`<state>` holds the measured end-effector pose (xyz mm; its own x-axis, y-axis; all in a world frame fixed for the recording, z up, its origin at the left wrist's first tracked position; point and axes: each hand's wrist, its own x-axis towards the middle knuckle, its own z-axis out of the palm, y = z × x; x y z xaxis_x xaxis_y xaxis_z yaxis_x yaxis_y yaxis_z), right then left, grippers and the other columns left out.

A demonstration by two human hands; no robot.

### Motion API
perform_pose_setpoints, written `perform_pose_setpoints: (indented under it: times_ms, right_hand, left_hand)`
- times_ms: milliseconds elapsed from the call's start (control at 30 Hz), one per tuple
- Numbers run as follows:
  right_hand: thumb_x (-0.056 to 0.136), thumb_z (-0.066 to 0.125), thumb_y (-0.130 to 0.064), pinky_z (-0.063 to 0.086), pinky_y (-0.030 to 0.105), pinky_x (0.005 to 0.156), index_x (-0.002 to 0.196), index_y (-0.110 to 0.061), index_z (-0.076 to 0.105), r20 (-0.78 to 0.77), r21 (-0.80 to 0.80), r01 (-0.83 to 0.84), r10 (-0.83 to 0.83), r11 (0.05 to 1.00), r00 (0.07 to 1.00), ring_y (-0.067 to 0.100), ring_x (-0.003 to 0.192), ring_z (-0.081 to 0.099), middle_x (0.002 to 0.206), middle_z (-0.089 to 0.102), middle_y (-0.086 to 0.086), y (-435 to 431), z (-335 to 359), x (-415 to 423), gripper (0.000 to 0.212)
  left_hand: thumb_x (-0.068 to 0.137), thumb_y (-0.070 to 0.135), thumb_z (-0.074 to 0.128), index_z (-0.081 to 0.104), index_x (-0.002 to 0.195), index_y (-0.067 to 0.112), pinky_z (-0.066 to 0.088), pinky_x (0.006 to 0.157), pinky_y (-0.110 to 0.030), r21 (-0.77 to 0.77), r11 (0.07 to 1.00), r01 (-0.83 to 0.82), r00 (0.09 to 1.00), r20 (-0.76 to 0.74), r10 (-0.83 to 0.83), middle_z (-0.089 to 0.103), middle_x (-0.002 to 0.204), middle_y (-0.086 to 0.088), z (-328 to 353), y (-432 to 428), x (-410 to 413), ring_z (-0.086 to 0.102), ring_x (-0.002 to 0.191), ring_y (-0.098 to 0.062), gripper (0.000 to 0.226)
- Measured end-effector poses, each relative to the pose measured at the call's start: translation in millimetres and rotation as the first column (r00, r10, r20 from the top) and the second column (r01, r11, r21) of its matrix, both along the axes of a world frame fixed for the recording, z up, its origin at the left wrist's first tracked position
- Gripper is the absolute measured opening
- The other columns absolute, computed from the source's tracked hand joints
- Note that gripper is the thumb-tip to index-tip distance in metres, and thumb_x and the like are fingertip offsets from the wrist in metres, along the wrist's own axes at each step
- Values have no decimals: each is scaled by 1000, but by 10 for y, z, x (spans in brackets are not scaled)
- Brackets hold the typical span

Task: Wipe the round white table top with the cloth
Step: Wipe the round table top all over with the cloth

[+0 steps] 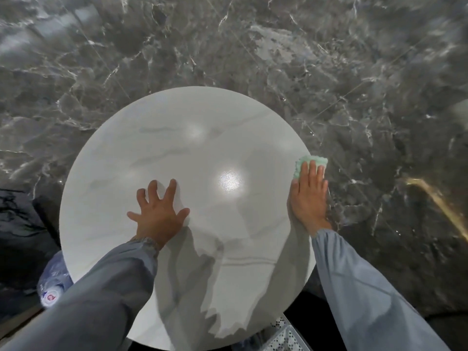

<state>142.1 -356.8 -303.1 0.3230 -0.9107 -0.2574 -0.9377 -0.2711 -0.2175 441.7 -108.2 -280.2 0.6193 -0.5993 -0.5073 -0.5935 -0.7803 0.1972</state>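
1. Floor (253, 46): dark grey marble with pale veins. It fills the frame around and beyond the surface, and a gold-coloured streak (440, 201) lies on it well off to the right.

2. Surface (177, 153): a round white top with faint grey veining, glossy, seen from above. A bright light reflection (229, 181) sits right of its centre, and shadows of the arms fall across its near half.

3. Left sleeve (101, 300): grey-blue fabric that crosses the near-left edge of the surface and ends at the wrist, where a band (149, 243) shows, too blurred to identify.

4. Right sleeve (354, 287): the same grey-blue fabric, running along the outside of the surface's right edge.

5. Left grip (158, 214): released and holding nothing. The fingers are spread wide, the tips slightly bent, and it is planted on the surface just left of centre.

6. Right grip (309, 196): released, with fingers straight and close together. It lies along the right edge of the surface with its fingertips pressing flat on the cloth.

7. Plastic bottle (54, 279): clear, with a red-and-white label. It is below the surface's near-left edge, partly hidden by the rim and the left sleeve.

8. Cloth (301, 163): pale green and bunched, at the right edge of the surface under the right fingertips. Its far side reaches past the rim.

9. Dotted white item (283, 335): below the near-right edge, only partly in view and not identifiable.
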Motion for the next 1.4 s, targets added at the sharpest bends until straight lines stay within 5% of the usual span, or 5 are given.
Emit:
perform_pose_setpoints:
  times_ms: [467, 833, 1033, 1233, 1400]
  right_hand:
    - [106, 20, -32, 8, 54, 129, 166, -10, 12, 43, -31, -246, 247, 969, 968, 31, 160, -1, 174, 4, 12, 1171, -50, 719, 64]
    - [106, 31, -27, 11, 51, 129, 165, -15, 16, 242, -16, -803, 782, 595, 574, 25, 161, -1, 174, 11, 3, 3638, -118, 2564, 62]
    - [110, 30, -31, 18, 51, 127, 165, -21, 22, 167, -94, -899, 897, 427, 409, 22, 160, 11, 173, 19, 0, 3403, -146, 2575, 57]
    - [109, 35, -28, 13, 53, 128, 166, -16, 18, 146, -25, -737, 732, 676, 666, 29, 161, 4, 174, 11, 5, 3309, -85, 2979, 61]
    - [104, 32, -29, 7, 48, 130, 166, -19, 15, 211, -24, -895, 878, 445, 430, 23, 161, 0, 174, 11, 0, 3950, -106, 2780, 65]
  left_hand:
    - [89, 24, 59, 37, 153, 20, 35, 116, -51, -213, 975, -70, 984, -176, 32, 33, 156, -12, 215, 414, 149, 31, 144, -35, 67]
    - [69, -6, 64, 59, 125, -2, 49, 91, -53, -202, 942, -267, 959, 37, 280, 56, 123, -28, 246, 1942, 746, 54, 108, -47, 56]
    - [76, -6, 63, 57, 130, 6, 45, 97, -46, -209, 921, -329, 944, -72, 321, 54, 129, -18, 391, 2282, 748, 54, 116, -40, 55]
    - [80, -5, 59, 55, 130, 7, 37, 103, -37, -278, 889, -363, 932, -129, 340, 54, 131, -16, 401, 2368, 712, 50, 122, -34, 51]
    - [86, -8, 57, 53, 131, 0, 35, 105, -33, -293, 862, -413, 911, -141, 389, 52, 134, -19, 438, 2460, 662, 50, 123, -34, 46]
